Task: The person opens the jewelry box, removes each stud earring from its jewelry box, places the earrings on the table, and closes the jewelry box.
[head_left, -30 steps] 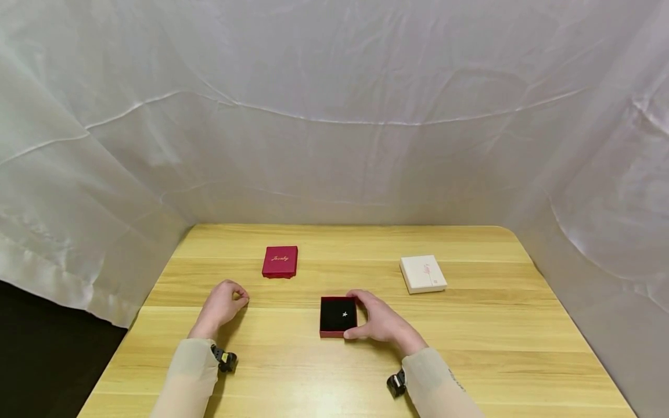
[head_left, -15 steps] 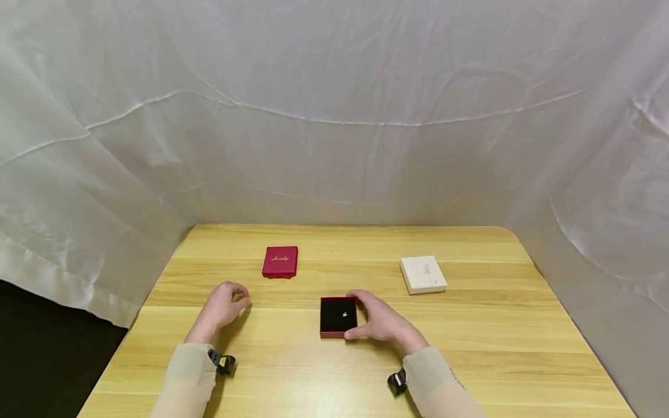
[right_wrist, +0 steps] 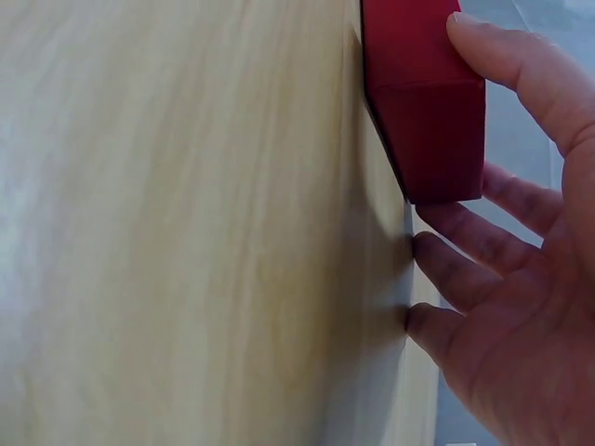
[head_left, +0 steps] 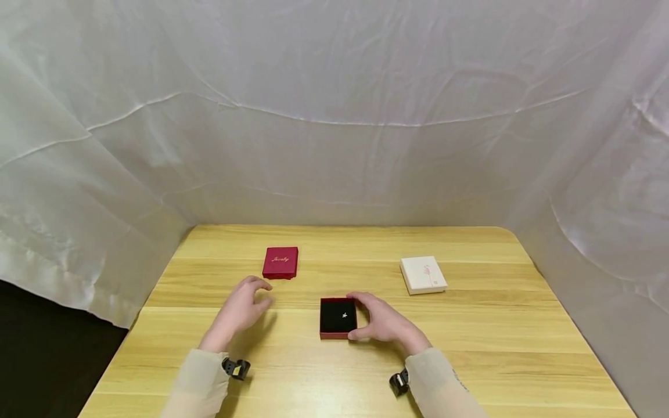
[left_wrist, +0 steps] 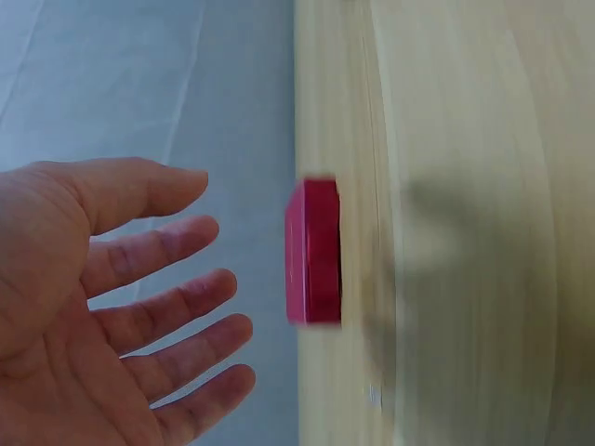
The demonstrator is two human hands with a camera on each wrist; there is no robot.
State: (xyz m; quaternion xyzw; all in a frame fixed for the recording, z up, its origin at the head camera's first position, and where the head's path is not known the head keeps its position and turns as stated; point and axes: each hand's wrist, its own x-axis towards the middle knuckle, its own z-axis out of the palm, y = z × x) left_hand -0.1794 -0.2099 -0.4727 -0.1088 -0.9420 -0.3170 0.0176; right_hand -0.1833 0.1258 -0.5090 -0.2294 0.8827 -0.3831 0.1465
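Note:
A small red jewelry box [head_left: 334, 336] without its lid sits on the table, lined with black padding [head_left: 331, 313]. On the padding lies a tiny silvery star-shaped piece of jewelry [head_left: 344, 316]. My right hand [head_left: 384, 319] holds the box from its right side, thumb at the near wall and fingers toward the far one; the right wrist view shows the thumb on the red wall [right_wrist: 423, 139]. My left hand [head_left: 240, 310] is raised over the table with spread fingers, holding nothing. Just beyond it lies a crimson lid [head_left: 280, 262] with gold "Jewelry" lettering, not touched.
A white square box [head_left: 423, 274] with pink print lies at the back right of the wooden table [head_left: 496, 348]. Pale cloth [head_left: 334, 145] hangs behind the table and along its sides. Each wrist wears a small black camera [head_left: 238, 369].
My left hand has moved right and forward toward the crimson lid, and its pinched fingers have spread. The right hand and the jewelry box have stayed in place.

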